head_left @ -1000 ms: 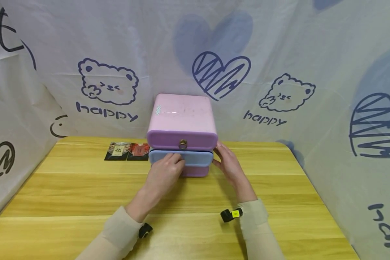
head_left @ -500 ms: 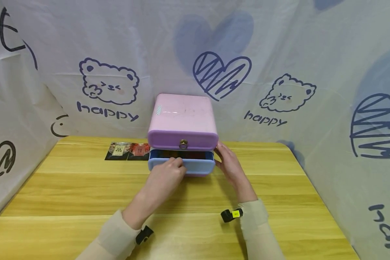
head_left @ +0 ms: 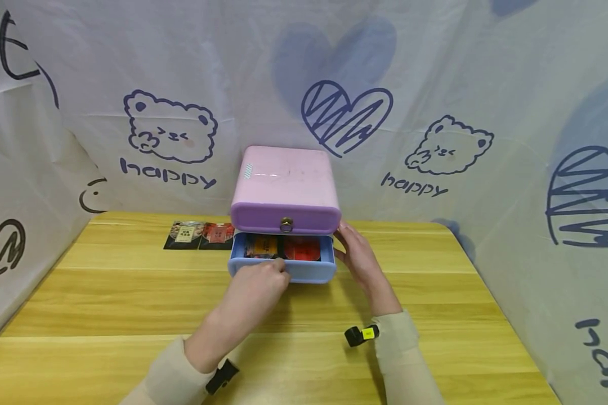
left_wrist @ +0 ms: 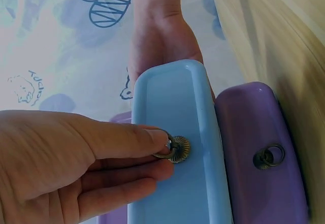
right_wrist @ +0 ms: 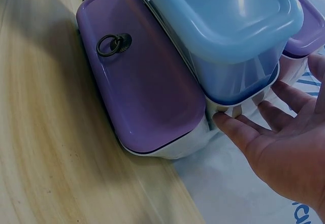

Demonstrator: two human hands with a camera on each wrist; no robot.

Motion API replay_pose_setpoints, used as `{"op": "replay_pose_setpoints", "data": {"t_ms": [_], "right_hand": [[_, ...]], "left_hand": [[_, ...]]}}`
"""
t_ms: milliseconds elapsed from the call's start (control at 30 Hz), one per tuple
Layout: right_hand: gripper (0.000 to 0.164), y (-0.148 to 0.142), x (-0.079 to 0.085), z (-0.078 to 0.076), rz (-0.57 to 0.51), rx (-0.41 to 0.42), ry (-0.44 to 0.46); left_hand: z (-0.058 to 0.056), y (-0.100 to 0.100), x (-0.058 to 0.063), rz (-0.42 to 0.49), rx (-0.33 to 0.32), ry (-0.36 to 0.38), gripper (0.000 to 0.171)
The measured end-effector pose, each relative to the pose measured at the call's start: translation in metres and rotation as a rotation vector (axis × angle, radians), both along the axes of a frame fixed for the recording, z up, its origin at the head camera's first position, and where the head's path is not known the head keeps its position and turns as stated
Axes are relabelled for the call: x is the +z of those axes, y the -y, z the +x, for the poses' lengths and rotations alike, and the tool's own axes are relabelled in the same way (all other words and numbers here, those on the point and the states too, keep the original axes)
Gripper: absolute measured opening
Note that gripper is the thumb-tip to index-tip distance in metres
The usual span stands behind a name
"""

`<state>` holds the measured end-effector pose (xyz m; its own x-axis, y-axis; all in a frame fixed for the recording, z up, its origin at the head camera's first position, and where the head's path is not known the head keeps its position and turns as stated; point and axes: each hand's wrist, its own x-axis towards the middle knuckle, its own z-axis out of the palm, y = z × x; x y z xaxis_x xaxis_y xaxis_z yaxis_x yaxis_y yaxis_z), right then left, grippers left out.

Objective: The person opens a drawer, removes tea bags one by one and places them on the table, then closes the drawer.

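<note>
Lower purple drawer [right_wrist: 144, 74] hidden in the head view behind the blue drawer [head_left: 310, 272].

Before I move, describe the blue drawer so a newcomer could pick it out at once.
At the back of the wooden table stands a pink cabinet, three drawers tall. The person's left hand pinches the ring pull on the middle one: that is the blue drawer. It alone is pulled out, while the top drawer and bottom drawer are purple and pushed in.

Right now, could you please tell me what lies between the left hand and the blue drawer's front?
A metal ring pull, mounted on the front of the blue drawer; the left hand pinches it. The left wrist view shows this.
</note>
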<state>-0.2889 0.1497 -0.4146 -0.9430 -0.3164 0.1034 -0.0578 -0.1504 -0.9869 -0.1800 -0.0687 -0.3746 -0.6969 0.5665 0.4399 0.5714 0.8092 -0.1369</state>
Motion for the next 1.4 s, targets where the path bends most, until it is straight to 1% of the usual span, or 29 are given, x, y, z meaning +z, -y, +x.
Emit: {"op": "replay_pose_setpoints", "data": {"t_ms": [267, 400, 567, 800, 933, 1033, 1100, 1233, 1267, 1333, 1400], "right_hand": [[0.052, 0.000, 0.000, 0.001, 0.032, -0.016, -0.013], [0.052, 0.000, -0.001, 0.000, 0.029, -0.025, -0.007], [0.052, 0.001, -0.001, 0.000, 0.051, -0.037, 0.004], [0.051, 0.001, -0.001, 0.000, 0.048, -0.022, -0.007], [0.051, 0.001, 0.000, 0.001, 0.063, -0.022, -0.006], [0.052, 0.001, 0.000, 0.002, 0.054, -0.020, -0.007], [0.053, 0.000, 0.000, 0.001, 0.046, -0.018, -0.008], [0.054, 0.000, -0.001, 0.000, 0.057, -0.027, -0.007], [0.054, 0.000, -0.001, 0.000, 0.061, -0.031, -0.006], [0.053, 0.000, -0.001, 0.000, 0.072, -0.040, 0.000], [0.054, 0.001, -0.001, 0.000, 0.078, -0.043, 0.007]], "left_hand": [[0.010, -0.004, 0.002, -0.038, -0.018, 0.017, 0.014], [0.015, -0.006, 0.002, -0.077, -0.010, 0.016, 0.017], [0.021, -0.009, 0.005, -0.117, 0.000, 0.026, 0.019], [0.027, -0.011, 0.007, -0.115, -0.001, 0.067, 0.024], [0.028, -0.011, 0.006, -0.114, 0.005, 0.065, 0.024], [0.028, -0.011, 0.006, -0.110, 0.003, 0.056, 0.024], [0.028, -0.010, 0.006, -0.100, -0.005, 0.046, 0.024], [0.027, -0.006, 0.011, -0.035, -0.050, 0.068, 0.008], [0.026, -0.004, 0.013, -0.008, -0.063, 0.075, 0.008], [0.024, -0.001, 0.017, 0.064, -0.093, 0.088, 0.015], [0.022, 0.003, 0.020, 0.142, -0.121, 0.074, 0.014]]}}
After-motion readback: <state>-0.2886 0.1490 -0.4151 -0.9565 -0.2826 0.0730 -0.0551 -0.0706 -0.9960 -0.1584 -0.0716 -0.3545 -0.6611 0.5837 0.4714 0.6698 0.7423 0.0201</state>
